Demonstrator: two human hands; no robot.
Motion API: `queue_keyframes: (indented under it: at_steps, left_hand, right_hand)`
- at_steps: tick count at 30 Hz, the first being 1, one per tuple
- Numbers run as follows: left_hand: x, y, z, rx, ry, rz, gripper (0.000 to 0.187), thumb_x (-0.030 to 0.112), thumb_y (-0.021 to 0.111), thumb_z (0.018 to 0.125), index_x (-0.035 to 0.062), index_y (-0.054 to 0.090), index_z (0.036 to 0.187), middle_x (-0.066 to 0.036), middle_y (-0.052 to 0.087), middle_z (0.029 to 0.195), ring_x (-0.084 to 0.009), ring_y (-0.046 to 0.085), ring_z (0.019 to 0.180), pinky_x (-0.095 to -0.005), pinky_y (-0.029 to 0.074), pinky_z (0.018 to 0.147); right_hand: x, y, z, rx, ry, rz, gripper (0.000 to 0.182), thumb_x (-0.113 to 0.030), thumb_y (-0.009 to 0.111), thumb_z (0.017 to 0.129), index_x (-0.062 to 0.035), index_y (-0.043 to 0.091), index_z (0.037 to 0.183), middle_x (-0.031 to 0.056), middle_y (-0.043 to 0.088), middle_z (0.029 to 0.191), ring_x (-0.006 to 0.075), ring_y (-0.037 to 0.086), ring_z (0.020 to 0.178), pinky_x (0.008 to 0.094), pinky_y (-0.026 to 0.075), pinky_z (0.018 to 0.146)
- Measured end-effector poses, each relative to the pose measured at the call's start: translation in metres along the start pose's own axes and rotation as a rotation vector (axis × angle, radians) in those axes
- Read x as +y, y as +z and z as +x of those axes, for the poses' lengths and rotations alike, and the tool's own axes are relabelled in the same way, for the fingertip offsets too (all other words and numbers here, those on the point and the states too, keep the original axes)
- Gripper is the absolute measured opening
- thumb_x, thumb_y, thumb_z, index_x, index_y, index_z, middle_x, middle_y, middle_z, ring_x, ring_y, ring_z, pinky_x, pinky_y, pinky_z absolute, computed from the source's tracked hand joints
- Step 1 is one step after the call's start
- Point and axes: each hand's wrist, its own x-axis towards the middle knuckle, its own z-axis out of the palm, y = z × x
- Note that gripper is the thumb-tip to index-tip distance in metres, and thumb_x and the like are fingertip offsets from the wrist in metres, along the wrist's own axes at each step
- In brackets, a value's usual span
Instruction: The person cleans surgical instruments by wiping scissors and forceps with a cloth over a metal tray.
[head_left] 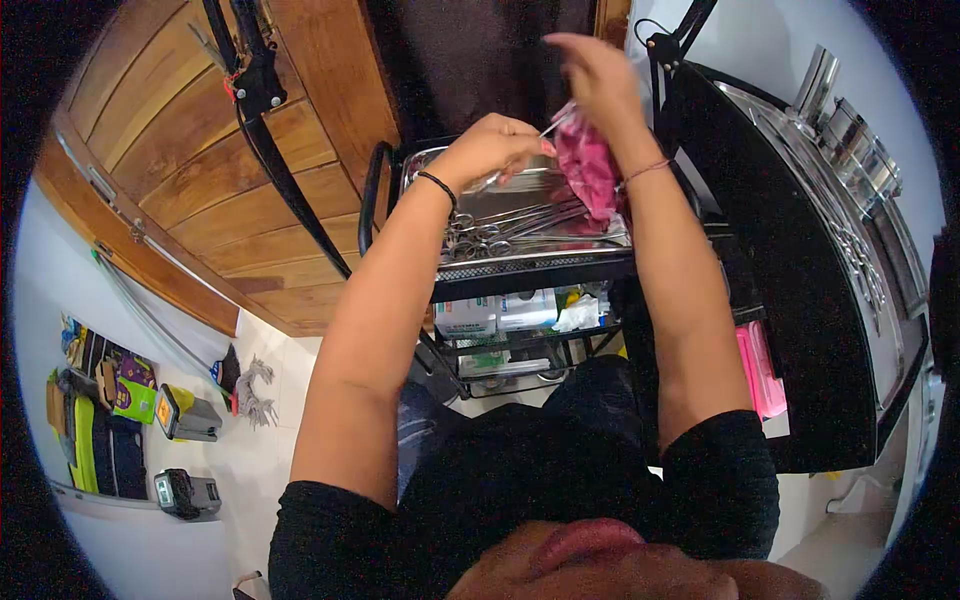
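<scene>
My left hand (495, 150) is closed around a slim metal instrument (550, 128), whose tip points up to the right at a pink cloth (585, 165). Whether it is scissors or forceps I cannot make out. From my right hand (603, 85), slightly blurred and with one finger stretched to the left, the cloth hangs down. Beneath both hands lies a shiny metal tray (490, 268) on a black cart. Several ring-handled metal instruments (500, 235) rest in it, handles to the left, their far ends partly hidden by the cloth.
The cart's lower shelf holds white packages (500, 312). To the right, a black-edged surface carries another tray of metal instruments (850, 250) and a round steel container (862, 160). A pink case (762, 370) sits below it. A wooden door (290, 150) stands at the left.
</scene>
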Motion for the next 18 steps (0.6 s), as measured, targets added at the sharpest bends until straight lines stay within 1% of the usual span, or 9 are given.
queue_keyframes:
  at_steps: [1,6,8,9,11,13,14,16,18]
  left_hand:
    - [0.002,-0.001,-0.001,-0.071,-0.038,-0.136,0.025,0.021,0.053,0.085,-0.001,0.065,0.089,-0.001,0.046,0.051,-0.0101,0.042,0.045,-0.0203,0.038,0.046]
    - [-0.002,-0.006,-0.004,-0.221,-0.049,-0.447,0.023,0.018,0.053,0.085,-0.0001,0.064,0.095,-0.003,0.053,0.057,-0.0118,0.049,0.048,-0.021,0.039,0.045]
    - [-0.004,-0.005,-0.005,-0.285,-0.047,-0.455,0.024,0.018,0.053,0.086,-0.0001,0.064,0.097,-0.004,0.053,0.058,-0.012,0.05,0.048,-0.0212,0.039,0.045]
    - [-0.004,-0.005,-0.004,-0.351,-0.044,-0.461,0.025,0.019,0.053,0.086,0.0,0.063,0.099,-0.004,0.053,0.059,-0.0122,0.05,0.049,-0.0214,0.039,0.045]
    - [-0.005,-0.003,-0.003,-0.484,-0.037,-0.472,0.027,0.02,0.054,0.087,0.0,0.062,0.102,-0.005,0.054,0.06,-0.0126,0.052,0.05,-0.0217,0.04,0.046]
    - [-0.004,0.001,-0.004,-0.472,-0.049,-0.458,0.027,0.02,0.053,0.087,-0.0007,0.061,0.103,-0.005,0.054,0.06,-0.0131,0.052,0.05,-0.0219,0.041,0.047]
    - [-0.003,0.002,-0.005,-0.459,-0.062,-0.445,0.028,0.02,0.052,0.088,-0.0014,0.06,0.104,-0.005,0.054,0.06,-0.0135,0.053,0.051,-0.022,0.042,0.048]
    - [-0.001,0.003,-0.005,-0.433,-0.085,-0.419,0.029,0.019,0.051,0.089,-0.0028,0.059,0.106,-0.005,0.053,0.06,-0.0144,0.054,0.052,-0.0223,0.043,0.051]
    - [-0.004,0.002,-0.003,-0.405,-0.075,-0.384,0.029,0.019,0.051,0.089,-0.0027,0.059,0.105,-0.005,0.054,0.061,-0.0146,0.055,0.053,-0.0227,0.044,0.052]
  right_hand:
    - [-0.012,0.003,-0.003,-0.128,0.053,0.278,0.035,-0.008,0.055,0.072,-0.0213,0.062,0.104,-0.0029,0.062,0.08,0.0188,0.058,0.072,0.0288,0.046,0.065]
    - [-0.046,-0.005,-0.001,-0.213,-0.058,0.37,0.038,0.007,0.05,0.074,-0.0107,0.062,0.105,0.005,0.059,0.076,0.0151,0.056,0.063,0.0231,0.043,0.058]
    - [-0.018,0.001,0.003,-0.127,-0.085,0.221,0.034,-0.006,0.054,0.074,-0.0194,0.062,0.104,0.001,0.061,0.081,0.0188,0.055,0.063,0.0297,0.044,0.058]
    - [-0.009,-0.004,0.005,-0.128,-0.087,0.222,0.034,-0.006,0.054,0.074,-0.0194,0.062,0.104,0.001,0.061,0.081,0.0188,0.055,0.063,0.0297,0.044,0.058]
    - [0.005,-0.017,0.009,0.059,0.067,0.297,0.031,0.003,0.048,0.08,-0.009,0.062,0.105,0.0018,0.056,0.073,0.0115,0.051,0.058,0.0222,0.043,0.055]
    - [0.012,-0.025,0.008,0.176,0.316,0.36,0.027,-0.001,0.046,0.085,-0.0091,0.062,0.105,0.0002,0.054,0.07,0.0091,0.047,0.056,0.0209,0.041,0.052]
    - [0.013,-0.024,0.007,0.179,0.316,0.361,0.027,-0.001,0.046,0.085,-0.0091,0.062,0.105,0.0002,0.054,0.07,0.0091,0.047,0.056,0.0209,0.041,0.052]
    - [0.016,-0.021,0.006,0.223,0.46,0.408,0.025,-0.005,0.045,0.087,-0.0098,0.061,0.105,-0.0004,0.053,0.068,0.0081,0.045,0.055,0.0205,0.039,0.05]
    - [0.015,-0.006,0.001,0.145,0.265,0.293,0.025,-0.006,0.045,0.087,-0.0108,0.061,0.106,-0.0004,0.054,0.068,0.0077,0.045,0.056,0.0194,0.037,0.051]
